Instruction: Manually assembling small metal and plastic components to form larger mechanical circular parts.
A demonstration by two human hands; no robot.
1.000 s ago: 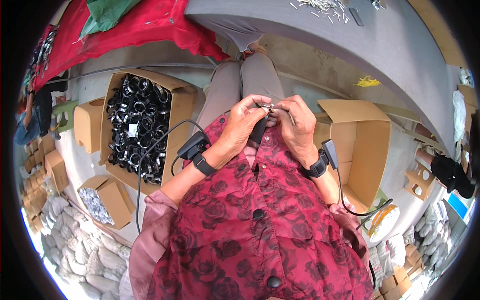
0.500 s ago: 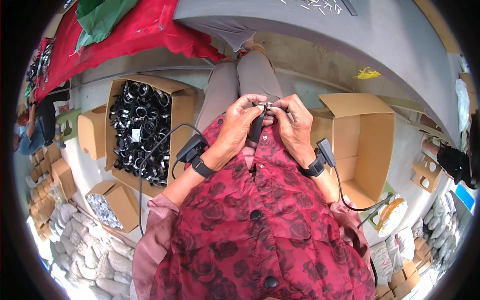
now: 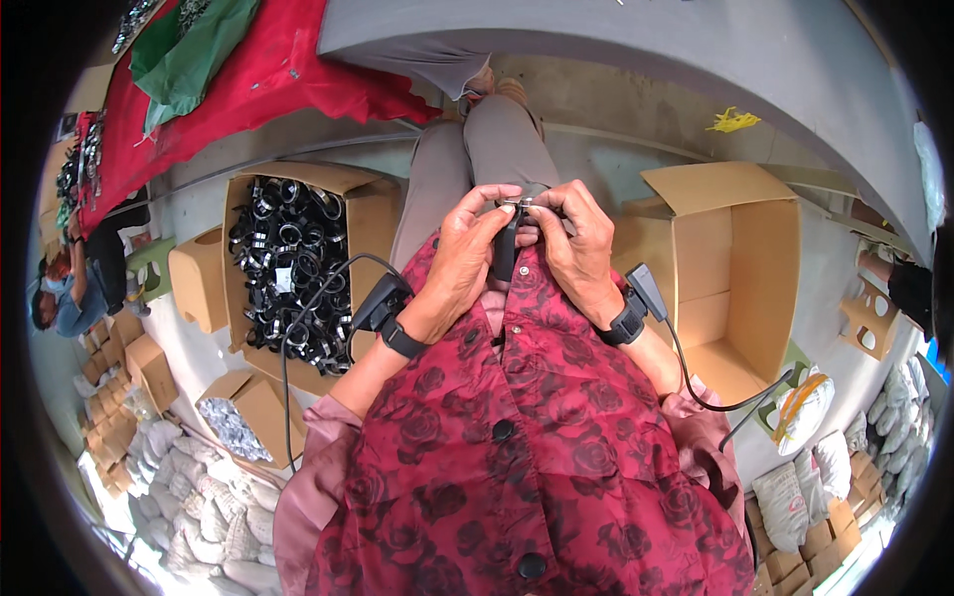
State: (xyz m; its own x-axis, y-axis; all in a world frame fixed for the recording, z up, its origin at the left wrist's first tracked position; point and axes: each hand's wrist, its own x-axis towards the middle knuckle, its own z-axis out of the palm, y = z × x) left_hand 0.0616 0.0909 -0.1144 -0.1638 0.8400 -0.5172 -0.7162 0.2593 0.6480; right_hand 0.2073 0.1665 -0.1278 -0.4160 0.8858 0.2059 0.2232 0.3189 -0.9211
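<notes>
Over my lap, both hands meet on a black strap point(image 3: 505, 253) that hangs down, with a small silvery metal part at its upper end. My left hand point(image 3: 462, 241) is closed, thumb and forefinger pinching that end from the left. Opposite it, my right hand point(image 3: 578, 241) pinches the metal part with thumb and forefinger. The fingertips hide most of the metal, so its exact shape cannot be made out. On my left stands an open cardboard box point(image 3: 370, 233) filled with many black bands with silvery ring-shaped parts point(image 3: 290, 233).
To my right is another open cardboard box point(image 3: 763, 288). A grey-covered table point(image 3: 636, 40) and a red cloth point(image 3: 229, 94) with a green bag point(image 3: 189, 65) lie ahead. Cables run from devices on both wrists. Sacks point(image 3: 214, 517) and cartons are behind; another person point(image 3: 75, 293) is far left.
My fingers stay pinched on the strap and shift only slightly. The whole view has tilted a little, so the boxes appear farther right and the table higher.
</notes>
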